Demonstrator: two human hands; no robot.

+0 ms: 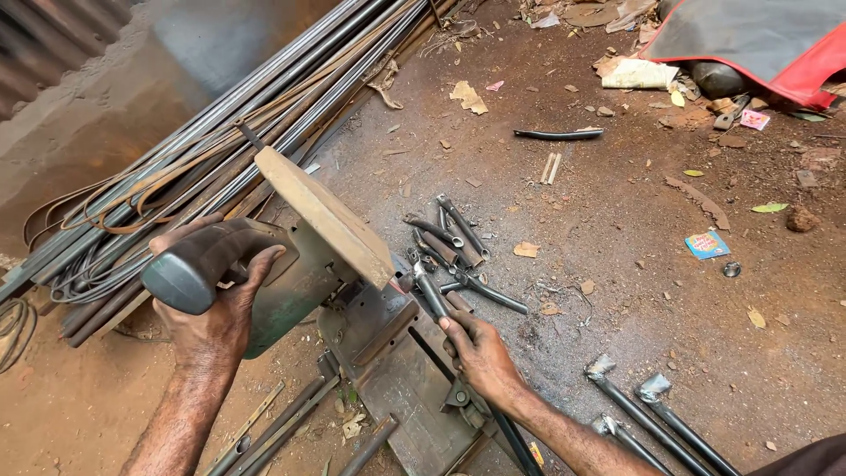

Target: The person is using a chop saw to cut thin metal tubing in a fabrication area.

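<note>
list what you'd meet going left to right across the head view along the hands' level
bundle of long steel rods → left hand on the saw handle → cutting disc → right hand holding a dark rod → flattened-end rods

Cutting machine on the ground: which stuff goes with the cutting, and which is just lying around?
Part of the cutting:
- saw handle, gripped by the left hand
- cutting disc
- rod, held by the right hand
- cut rod pieces

Just lying about:
- long bars
- paper scraps
- red-edged sheet
- small colourful packet
</note>
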